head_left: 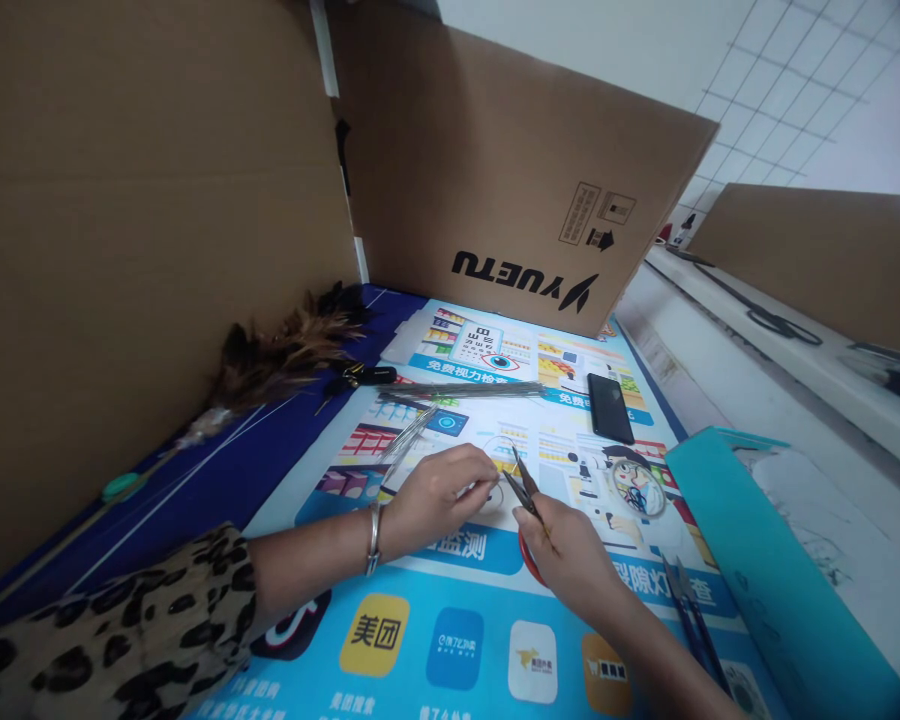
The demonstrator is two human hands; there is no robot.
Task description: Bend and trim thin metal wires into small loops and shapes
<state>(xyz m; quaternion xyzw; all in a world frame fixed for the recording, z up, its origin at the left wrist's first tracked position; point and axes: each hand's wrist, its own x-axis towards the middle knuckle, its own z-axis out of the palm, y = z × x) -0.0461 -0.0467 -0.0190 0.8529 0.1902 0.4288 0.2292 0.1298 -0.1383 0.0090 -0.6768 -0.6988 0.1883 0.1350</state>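
Note:
My left hand is closed in a pinch on a thin metal wire that curls into a loop above my fingers. My right hand grips red-handled pliers, and their dark jaws point up at the wire right beside my left fingertips. A silver bangle sits on my left wrist, and a leopard-print sleeve covers that arm. Both hands hover over a blue printed poster spread on the table.
A bundle of straight wires lies across the poster, with more wires near my left hand. A black phone, a wire ring, a second pair of pliers, a feather duster and a teal box surround it. Cardboard walls stand behind.

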